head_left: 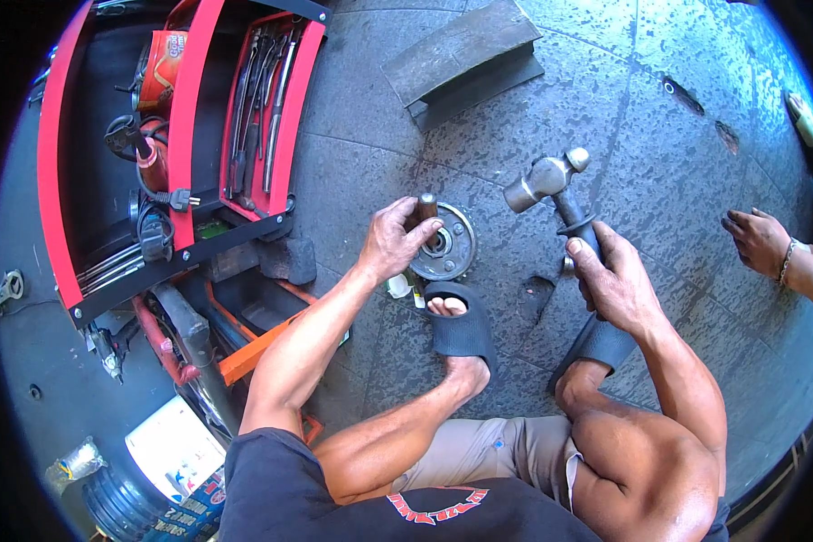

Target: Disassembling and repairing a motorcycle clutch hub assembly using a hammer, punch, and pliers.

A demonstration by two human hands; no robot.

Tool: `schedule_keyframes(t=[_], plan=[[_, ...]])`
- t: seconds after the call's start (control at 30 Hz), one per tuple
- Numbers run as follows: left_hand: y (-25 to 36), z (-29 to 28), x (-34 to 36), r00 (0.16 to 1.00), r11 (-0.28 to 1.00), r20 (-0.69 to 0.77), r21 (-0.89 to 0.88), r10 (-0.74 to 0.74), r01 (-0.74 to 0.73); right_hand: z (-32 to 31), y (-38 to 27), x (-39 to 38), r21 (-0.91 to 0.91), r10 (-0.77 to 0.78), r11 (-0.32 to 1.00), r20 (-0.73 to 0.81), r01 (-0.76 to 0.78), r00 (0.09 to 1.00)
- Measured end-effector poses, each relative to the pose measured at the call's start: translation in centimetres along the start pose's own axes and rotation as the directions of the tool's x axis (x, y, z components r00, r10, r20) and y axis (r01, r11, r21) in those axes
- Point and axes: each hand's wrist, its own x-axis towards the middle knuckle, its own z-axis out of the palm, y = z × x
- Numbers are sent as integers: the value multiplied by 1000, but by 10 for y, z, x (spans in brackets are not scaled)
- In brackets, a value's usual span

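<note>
A round metal hub plate (452,255) with bolts lies on the tiled floor in front of my sandalled left foot. My left hand (393,237) grips a short, dark steel punch (428,204), held upright over the hub's centre. Whether the punch touches it is hard to tell. My right hand (610,280) is closed around the dark handle of a ball-peen hammer (546,181), its metal head raised to the right of the hub. A small metal cylinder (568,265) shows beside that hand, partly hidden.
A red-and-black tool rack (181,108) holds wrenches and corded tools at left, above an orange frame (248,352). A steel channel (461,63) lies behind the hub. A white bucket (167,438) is lower left. A co-worker's hand (759,239) is at right.
</note>
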Motion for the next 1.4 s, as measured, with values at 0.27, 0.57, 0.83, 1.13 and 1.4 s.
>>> schedule_keyframes(t=[0.27, 0.57, 0.83, 1.13, 1.4], plan=[[-6, 5, -9, 995, 994, -95, 103, 38, -28, -6, -18, 7, 28, 71, 997, 31, -72, 997], [10, 15, -18, 1000, 997, -5, 77, 7, -7, -12, -13, 15, 60, 51, 997, -11, -50, 999], [9, 13, -10, 978, 949, 54, 233, 203, -210, -20, 4, 9, 14, 114, 993, -10, -114, 993], [21, 23, -11, 971, 956, 28, 171, 238, -239, -11, -1, 15, -142, 15, 990, 58, -7, 998], [23, 25, -19, 969, 963, -33, 126, 243, -237, -1, -47, 21, -299, -75, 946, 180, 128, 981]])
